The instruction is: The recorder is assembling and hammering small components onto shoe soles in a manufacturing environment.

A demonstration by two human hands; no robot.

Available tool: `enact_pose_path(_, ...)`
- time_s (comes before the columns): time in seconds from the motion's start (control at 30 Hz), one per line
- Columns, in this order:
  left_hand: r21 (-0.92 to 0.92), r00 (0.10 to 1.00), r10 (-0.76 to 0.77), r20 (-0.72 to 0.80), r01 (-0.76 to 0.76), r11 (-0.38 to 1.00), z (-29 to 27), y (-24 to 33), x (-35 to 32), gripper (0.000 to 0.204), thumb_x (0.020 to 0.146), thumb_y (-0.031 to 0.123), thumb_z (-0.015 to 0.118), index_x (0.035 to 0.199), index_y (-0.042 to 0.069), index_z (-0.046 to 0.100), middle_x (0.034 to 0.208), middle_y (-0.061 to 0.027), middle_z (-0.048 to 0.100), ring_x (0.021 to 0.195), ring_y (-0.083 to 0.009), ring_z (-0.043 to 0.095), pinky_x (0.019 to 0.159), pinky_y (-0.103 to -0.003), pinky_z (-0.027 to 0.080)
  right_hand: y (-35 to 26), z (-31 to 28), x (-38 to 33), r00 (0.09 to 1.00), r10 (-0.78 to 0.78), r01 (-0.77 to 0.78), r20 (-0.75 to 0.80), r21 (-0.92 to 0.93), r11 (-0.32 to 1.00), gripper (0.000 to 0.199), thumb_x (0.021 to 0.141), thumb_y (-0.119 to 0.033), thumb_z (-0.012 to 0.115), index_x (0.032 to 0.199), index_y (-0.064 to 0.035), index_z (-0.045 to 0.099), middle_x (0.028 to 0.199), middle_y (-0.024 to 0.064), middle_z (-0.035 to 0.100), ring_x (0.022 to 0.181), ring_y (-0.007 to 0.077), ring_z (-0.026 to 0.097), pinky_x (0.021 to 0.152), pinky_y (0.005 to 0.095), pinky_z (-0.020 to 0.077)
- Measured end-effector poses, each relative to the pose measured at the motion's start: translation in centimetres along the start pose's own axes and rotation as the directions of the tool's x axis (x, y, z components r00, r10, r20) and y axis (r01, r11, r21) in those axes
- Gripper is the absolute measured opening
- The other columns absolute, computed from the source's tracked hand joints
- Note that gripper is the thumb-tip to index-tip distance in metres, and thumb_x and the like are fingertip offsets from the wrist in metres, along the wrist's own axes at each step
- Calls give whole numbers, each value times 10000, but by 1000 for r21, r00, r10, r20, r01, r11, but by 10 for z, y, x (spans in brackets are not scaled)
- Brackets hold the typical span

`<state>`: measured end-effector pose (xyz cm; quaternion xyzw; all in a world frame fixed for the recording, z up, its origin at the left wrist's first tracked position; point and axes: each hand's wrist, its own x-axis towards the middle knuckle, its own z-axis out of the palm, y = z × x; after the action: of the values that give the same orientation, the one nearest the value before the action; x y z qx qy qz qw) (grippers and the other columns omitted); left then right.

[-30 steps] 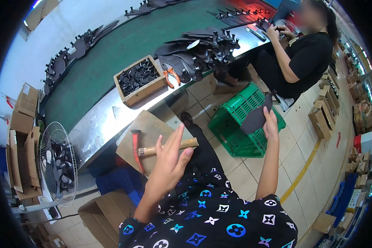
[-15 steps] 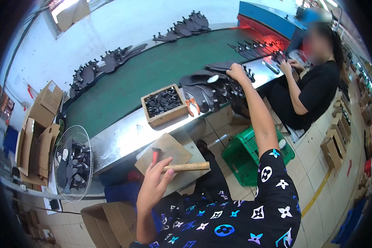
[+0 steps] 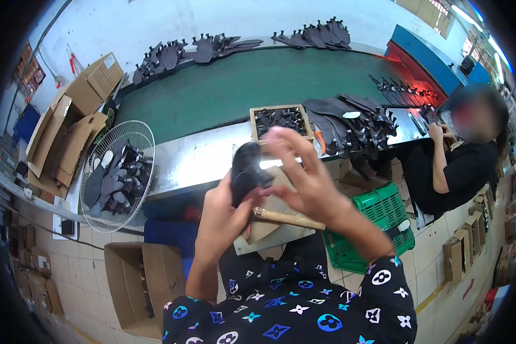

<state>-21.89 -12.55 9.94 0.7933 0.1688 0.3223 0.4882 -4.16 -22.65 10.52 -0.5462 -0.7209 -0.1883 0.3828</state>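
A dark shoe sole (image 3: 245, 175) is gripped upright in my left hand (image 3: 221, 215), between thumb and fingers. Close on its right is my right hand (image 3: 309, 178), blurred, with fingers curved and spread apart. Its thumb is near the sole's lower end; whether it touches cannot be told. Beneath my hands, a tool's wooden handle (image 3: 289, 218) lies across the board (image 3: 264, 232) over my lap; the tool's head is not visible. Beyond my right hand stands a wooden box (image 3: 309, 127) of small black heels (image 3: 278, 120). Right of it are heaped dark soles with heels (image 3: 350, 123).
A green belt (image 3: 241, 80) runs behind the metal bench edge (image 3: 180, 163), with rows of soles (image 3: 321, 35) along its far side. At left stands a wire basket (image 3: 149, 172) of soles. A cardboard box (image 3: 120, 281) and green crate (image 3: 378, 200) flank me. A co-worker (image 3: 458, 155) sits right.
My right hand has come back from the sole heap to my left hand. The left hand has risen and now holds a sole. The view has turned, shifting the bench rightward.
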Motion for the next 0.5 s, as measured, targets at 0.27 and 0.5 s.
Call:
enact_pose_path(0.27,-616,915,-385,-122,234,752,20,-42,-39,463,1049,242,493,1443,87,306,1076,-141,614,623,-166,649,510,-252,524,-38,56,-196,595,780,-700,192,-353,621,722,654,-145,774,1323,-94,507,1190,132,572,1043,333,591,886,419,483)
enact_pose_path(0.5,602,978,-41,-205,159,783,69,-148,-17,703,926,245,647,1478,-29,309,1500,-283,327,1409,-450,286,1108,-565,260,-76,18,-316,271,961,-962,-60,6,271,160,861,-123,699,848,26,641,663,206,631,620,342,682,560,373,500)
